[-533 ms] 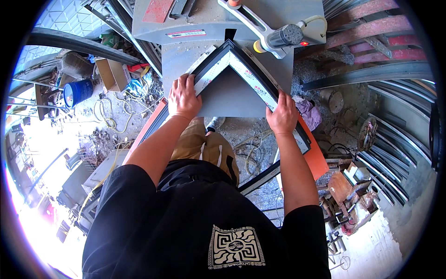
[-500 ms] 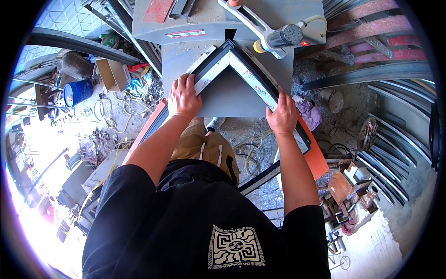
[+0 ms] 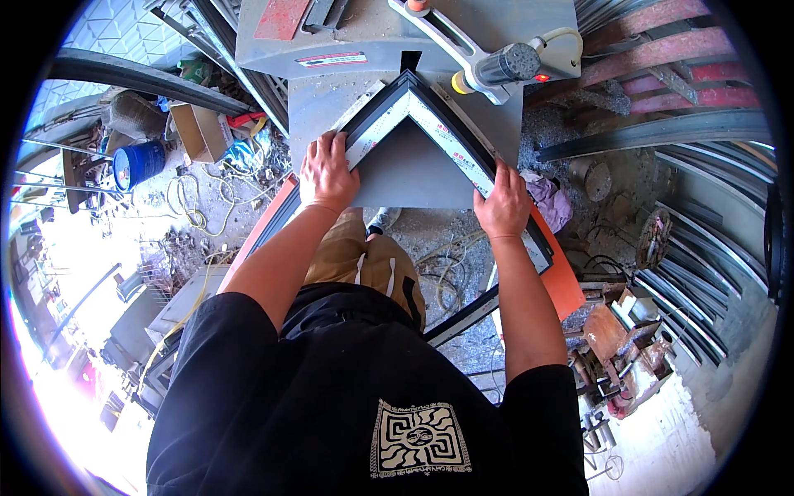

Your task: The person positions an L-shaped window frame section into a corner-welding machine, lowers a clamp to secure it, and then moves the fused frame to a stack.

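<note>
A dark metal frame (image 3: pixel 451 147) with white film on its inner face lies on a grey machine table (image 3: pixel 405 178). One mitred corner points away from me, toward a dark slot in the machine. My left hand (image 3: pixel 328 172) is closed round the left bar of the frame. Round the right bar, my right hand (image 3: pixel 504 201) is closed too, thumb on the inside. Orange side supports (image 3: pixel 569 277) sit under the frame's sides. Part of the frame runs behind my right forearm, and its near end is largely hidden by my body.
Over the table's far right stands a light metal arm with a grey cylinder (image 3: pixel 509 64) and a small red light. Long metal profiles (image 3: pixel 703 285) lie at the right. A blue bucket (image 3: pixel 139 165), a cardboard box (image 3: pixel 198 132) and loose yellow hose (image 3: pixel 194 211) lie on the littered floor at left.
</note>
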`<control>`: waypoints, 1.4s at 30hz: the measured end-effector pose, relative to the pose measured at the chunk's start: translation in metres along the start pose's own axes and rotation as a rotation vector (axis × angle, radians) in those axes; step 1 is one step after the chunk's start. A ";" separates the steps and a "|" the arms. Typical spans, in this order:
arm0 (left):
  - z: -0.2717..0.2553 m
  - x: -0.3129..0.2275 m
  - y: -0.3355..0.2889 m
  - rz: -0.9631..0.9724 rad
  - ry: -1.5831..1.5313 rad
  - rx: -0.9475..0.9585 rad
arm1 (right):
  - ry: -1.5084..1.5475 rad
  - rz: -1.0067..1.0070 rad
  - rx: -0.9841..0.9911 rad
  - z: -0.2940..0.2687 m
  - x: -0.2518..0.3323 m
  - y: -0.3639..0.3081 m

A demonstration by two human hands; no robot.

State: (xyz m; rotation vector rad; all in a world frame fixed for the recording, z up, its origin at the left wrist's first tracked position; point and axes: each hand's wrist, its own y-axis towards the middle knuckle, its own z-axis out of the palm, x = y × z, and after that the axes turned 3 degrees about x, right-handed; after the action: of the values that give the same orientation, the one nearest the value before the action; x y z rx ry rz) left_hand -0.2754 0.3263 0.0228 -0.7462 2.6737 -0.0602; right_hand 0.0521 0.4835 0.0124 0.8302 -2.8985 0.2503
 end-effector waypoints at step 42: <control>-0.001 -0.001 0.000 -0.007 -0.009 0.008 | 0.007 0.001 0.008 -0.004 0.003 0.001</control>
State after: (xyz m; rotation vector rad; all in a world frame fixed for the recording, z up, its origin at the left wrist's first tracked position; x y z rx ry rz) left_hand -0.2754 0.3266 0.0239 -0.7524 2.6608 -0.0686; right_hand 0.0494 0.4835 0.0169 0.8280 -2.8935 0.2648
